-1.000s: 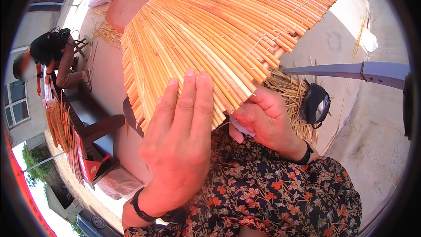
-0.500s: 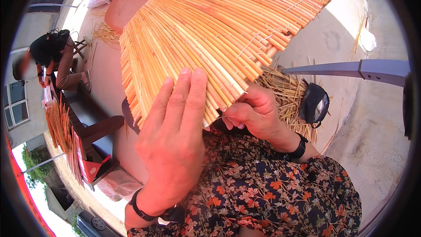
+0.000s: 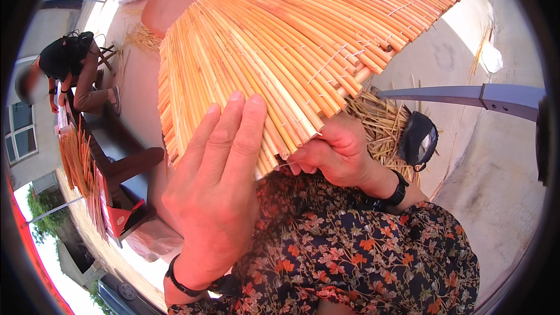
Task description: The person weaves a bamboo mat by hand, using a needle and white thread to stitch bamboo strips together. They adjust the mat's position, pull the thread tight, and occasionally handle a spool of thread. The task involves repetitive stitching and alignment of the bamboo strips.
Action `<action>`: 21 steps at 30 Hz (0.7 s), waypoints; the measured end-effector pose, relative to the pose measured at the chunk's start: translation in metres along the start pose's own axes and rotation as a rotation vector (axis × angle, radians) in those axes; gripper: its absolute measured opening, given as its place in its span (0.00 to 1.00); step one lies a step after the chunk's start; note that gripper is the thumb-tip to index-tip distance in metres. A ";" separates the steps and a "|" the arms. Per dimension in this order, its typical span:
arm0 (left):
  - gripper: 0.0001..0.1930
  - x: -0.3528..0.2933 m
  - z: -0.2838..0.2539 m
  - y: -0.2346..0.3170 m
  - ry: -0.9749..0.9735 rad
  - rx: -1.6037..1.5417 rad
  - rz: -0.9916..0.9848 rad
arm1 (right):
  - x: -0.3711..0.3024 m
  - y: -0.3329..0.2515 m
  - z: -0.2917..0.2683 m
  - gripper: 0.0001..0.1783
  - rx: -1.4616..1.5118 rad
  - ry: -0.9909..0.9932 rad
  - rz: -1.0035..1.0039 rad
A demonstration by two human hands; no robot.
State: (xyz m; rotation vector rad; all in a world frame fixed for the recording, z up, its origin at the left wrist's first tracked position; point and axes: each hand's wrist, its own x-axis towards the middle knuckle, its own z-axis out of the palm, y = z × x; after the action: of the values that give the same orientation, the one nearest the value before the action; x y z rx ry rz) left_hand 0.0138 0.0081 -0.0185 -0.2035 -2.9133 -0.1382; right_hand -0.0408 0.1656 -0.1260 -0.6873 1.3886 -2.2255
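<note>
A wide mat (image 3: 274, 52) of straw-coloured reed stalks, crossed by rows of thin white stitches, fans out in front of me. My left hand (image 3: 216, 175) lies on its near left part with long fingers stretched along the stalks; the thumb is hidden. At the mat's near right edge my right hand (image 3: 335, 149) is closed, thumb and fingers pinched together just under the stalk ends. A thin pale thread (image 3: 286, 165) runs between the stalk ends and its fingertips. What lies under the mat is hidden.
Loose reed pieces (image 3: 382, 134) lie on the floor at right, beside a black bag (image 3: 419, 140) and a grey metal bar (image 3: 455, 95). A bundle of reeds (image 3: 81, 163) rests on the dark bench (image 3: 125, 140) at left, where another person (image 3: 73, 61) bends over.
The mat's near edge has shifted slightly down and its far right corner rightward. My left hand has moved a little left; my right hand stays pinched at the edge.
</note>
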 end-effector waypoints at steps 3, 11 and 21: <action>0.32 0.001 0.004 -0.003 -0.031 -0.052 0.003 | -0.002 0.004 -0.006 0.05 -0.016 -0.022 0.013; 0.33 -0.004 0.000 -0.001 -0.067 -0.041 -0.031 | -0.004 0.001 -0.009 0.07 0.116 -0.100 0.159; 0.32 -0.007 -0.001 -0.005 -0.050 -0.052 -0.035 | -0.006 0.005 0.001 0.08 0.299 -0.065 0.272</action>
State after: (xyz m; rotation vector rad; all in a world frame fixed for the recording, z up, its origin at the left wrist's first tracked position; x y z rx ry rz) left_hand 0.0199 0.0021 -0.0190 -0.1666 -2.9664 -0.2183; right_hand -0.0352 0.1663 -0.1317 -0.4345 1.0189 -2.1107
